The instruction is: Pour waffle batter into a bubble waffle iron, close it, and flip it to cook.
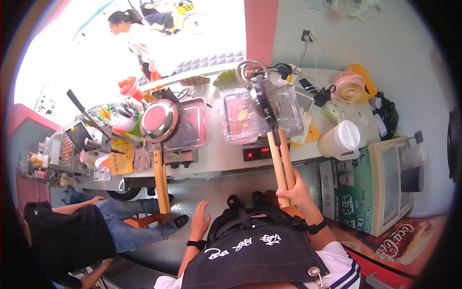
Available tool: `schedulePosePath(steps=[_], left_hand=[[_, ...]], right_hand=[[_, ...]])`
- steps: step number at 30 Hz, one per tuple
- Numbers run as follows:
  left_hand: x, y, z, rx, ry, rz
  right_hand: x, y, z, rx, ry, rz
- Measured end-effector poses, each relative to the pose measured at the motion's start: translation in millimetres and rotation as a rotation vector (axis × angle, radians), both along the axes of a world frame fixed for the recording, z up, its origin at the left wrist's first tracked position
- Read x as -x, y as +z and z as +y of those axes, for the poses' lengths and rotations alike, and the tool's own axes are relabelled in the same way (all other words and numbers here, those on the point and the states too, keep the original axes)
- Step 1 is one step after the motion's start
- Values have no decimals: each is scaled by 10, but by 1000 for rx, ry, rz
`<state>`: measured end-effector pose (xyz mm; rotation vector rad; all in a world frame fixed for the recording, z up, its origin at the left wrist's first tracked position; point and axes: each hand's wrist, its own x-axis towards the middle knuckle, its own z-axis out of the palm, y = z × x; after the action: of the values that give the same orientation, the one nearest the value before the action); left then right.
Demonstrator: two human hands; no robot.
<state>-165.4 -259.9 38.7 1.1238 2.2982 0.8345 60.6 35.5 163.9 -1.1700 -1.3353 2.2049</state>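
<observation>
My right hand [297, 193] grips the two wooden handles [281, 169] of a hinged double pan. The handles stand slightly apart. The pan's dark metal head [263, 103] is tilted nearly edge-on above a tray lined with clear plastic [232, 117], its contents hidden from me. A few pale yellow scraps [243, 115] lie on the plastic. My left hand [200, 218] hangs in front of the apron [252, 249], holding nothing, fingers apart. To the left, a second round hinged pan [160, 121] rests with its wooden handles [161, 182] jutting past the counter edge.
Below the lined tray a device [257, 153] shows a red display. A lidded plastic pitcher [339, 139], a pink fan [348, 86] and cables [317, 88] stand on the right. A seated person [72, 234] is at my left. A glass-doored fridge [386, 188] stands at right.
</observation>
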Motion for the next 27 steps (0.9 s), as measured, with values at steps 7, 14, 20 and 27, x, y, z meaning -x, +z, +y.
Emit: schedulePosePath(steps=[7,14,20,27], left_hand=[[23,92,265,-21,-93,2],[-517,587,1939,-359,-450,-1637],[-995,981,2764,-721,-385,-2410],[-944,1213,2656,-321,54,-1992]], right_hand=[[-8,-208,-70,-656,-34,-386],[193,68,-189,-241,-58,-117],[284,251,-165,-123,-141,19],[167,331,-82,425,-12,370]])
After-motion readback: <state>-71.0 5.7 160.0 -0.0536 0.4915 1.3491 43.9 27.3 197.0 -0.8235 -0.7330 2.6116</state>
